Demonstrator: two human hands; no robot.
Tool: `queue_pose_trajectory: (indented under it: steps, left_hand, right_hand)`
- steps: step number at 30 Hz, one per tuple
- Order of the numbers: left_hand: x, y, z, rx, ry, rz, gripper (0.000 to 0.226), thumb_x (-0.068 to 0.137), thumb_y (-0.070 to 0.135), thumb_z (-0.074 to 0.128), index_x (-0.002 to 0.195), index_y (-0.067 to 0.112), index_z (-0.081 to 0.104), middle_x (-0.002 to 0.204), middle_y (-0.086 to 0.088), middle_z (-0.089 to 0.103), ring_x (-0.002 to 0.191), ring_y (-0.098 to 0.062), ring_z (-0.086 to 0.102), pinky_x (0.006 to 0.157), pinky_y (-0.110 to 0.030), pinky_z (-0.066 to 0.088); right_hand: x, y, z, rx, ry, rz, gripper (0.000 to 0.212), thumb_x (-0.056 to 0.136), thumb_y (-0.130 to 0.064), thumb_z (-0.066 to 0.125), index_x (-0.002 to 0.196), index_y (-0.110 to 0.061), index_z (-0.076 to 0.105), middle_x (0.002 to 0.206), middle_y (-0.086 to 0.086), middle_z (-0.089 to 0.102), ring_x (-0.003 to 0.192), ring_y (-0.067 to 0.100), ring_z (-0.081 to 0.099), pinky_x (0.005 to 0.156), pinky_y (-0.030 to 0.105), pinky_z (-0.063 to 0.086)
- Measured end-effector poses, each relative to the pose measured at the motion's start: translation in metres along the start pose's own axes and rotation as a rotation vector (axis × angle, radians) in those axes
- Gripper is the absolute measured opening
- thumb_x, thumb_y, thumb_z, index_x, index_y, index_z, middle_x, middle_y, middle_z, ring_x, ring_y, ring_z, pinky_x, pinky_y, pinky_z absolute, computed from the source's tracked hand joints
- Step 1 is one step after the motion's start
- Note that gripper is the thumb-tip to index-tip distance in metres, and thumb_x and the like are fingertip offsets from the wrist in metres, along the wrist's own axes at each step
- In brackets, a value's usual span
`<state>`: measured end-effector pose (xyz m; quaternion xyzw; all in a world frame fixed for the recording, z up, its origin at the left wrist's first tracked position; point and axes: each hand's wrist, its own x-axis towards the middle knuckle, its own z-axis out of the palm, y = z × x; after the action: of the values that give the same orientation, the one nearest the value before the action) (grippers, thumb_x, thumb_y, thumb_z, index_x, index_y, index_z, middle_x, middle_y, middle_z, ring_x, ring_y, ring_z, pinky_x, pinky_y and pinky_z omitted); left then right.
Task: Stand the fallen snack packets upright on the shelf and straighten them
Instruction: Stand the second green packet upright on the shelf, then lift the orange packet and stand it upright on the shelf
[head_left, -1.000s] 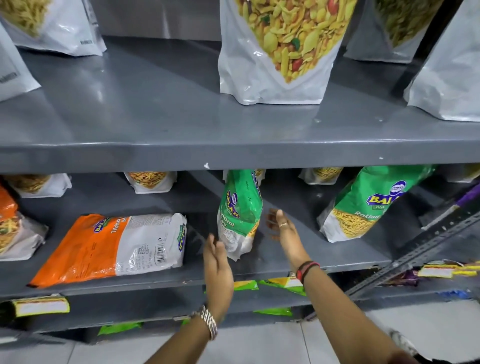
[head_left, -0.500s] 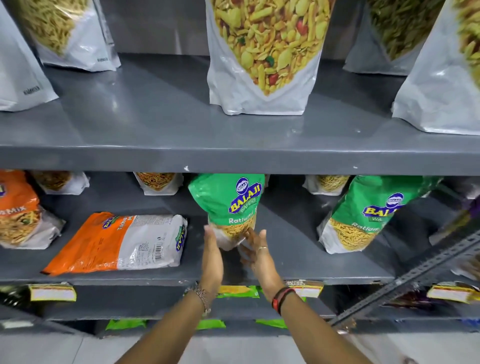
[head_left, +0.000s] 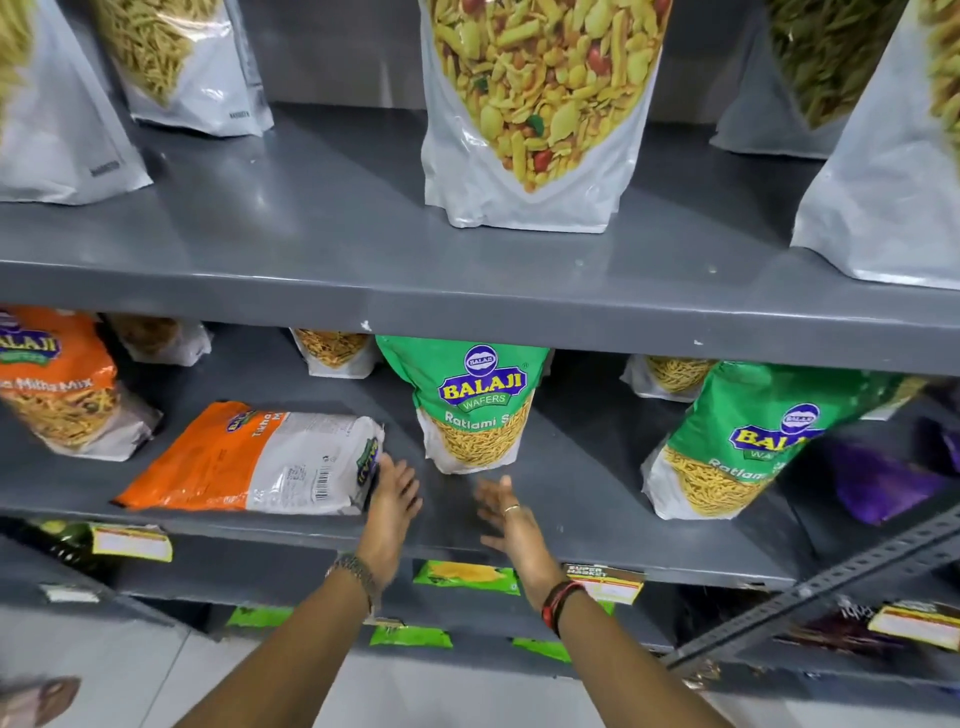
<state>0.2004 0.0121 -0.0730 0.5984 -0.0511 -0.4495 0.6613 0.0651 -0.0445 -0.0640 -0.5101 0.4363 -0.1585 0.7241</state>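
Observation:
A green Balaji packet stands upright in the middle of the grey middle shelf, label facing me. To its left an orange and white packet lies flat on its back. My left hand is open, its fingertips touching the flat packet's right end. My right hand is open just below the green packet, apart from it. A second green packet leans at the right. An orange packet stands at the far left.
The upper shelf carries large white pouches, one with a mixed snack in the centre. Small pouches stand at the back of the middle shelf. A purple packet lies at far right. Price tags line the shelf edge.
Both hands turned the green packet label-forward and stood it upright, then let go. My left hand has moved left to the flat orange packet; my right hand has drawn back.

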Motion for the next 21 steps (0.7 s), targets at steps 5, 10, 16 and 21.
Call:
queue_pose_trajectory:
  steps: [5,10,16,21]
  left_hand:
    - [-0.031,-0.02,-0.054,-0.204,0.05,-0.089,0.046,0.098,0.016,0.027,0.142,0.002,0.028,0.146,-0.021,0.04,0.132,-0.034,0.042,0.101,-0.035,0.036]
    - [-0.035,0.008,-0.126,-0.32,0.111,-0.114,0.049,0.097,0.021,0.036,0.141,0.001,0.029,0.128,-0.017,0.051,0.118,-0.03,0.049,0.102,-0.036,0.037]
    - [-0.005,0.049,-0.19,-0.246,0.075,-0.17,0.056,0.095,0.039,0.036,0.139,0.004,0.035,0.116,-0.013,0.056,0.112,-0.028,0.055,0.097,-0.033,0.044]
    - [0.013,0.057,-0.215,-0.108,-0.02,-0.227,0.035,0.092,0.035,0.046,0.109,0.006,0.056,0.071,-0.006,0.073,0.066,-0.015,0.069,0.059,-0.021,0.056]
  right_hand:
    - [0.006,0.005,0.029,-0.092,0.032,-0.15,0.026,0.096,-0.015,0.039,0.11,-0.006,0.058,0.112,0.004,0.06,0.103,0.014,0.058,0.09,0.024,0.047]
    - [0.035,-0.015,0.094,-0.264,0.069,-0.379,0.037,0.08,0.001,0.04,0.079,-0.031,0.058,0.087,-0.006,0.063,0.094,0.02,0.06,0.095,0.035,0.048]
    - [0.078,-0.062,0.175,-0.931,0.213,-0.468,0.033,0.08,-0.022,0.047,0.11,-0.02,0.062,0.114,0.01,0.064,0.11,0.037,0.052,0.094,0.04,0.037]
    - [0.11,-0.087,0.224,-1.39,0.177,-0.188,0.048,0.093,-0.039,0.031,0.124,-0.011,0.052,0.131,0.017,0.056,0.122,0.035,0.049,0.103,0.044,0.037]
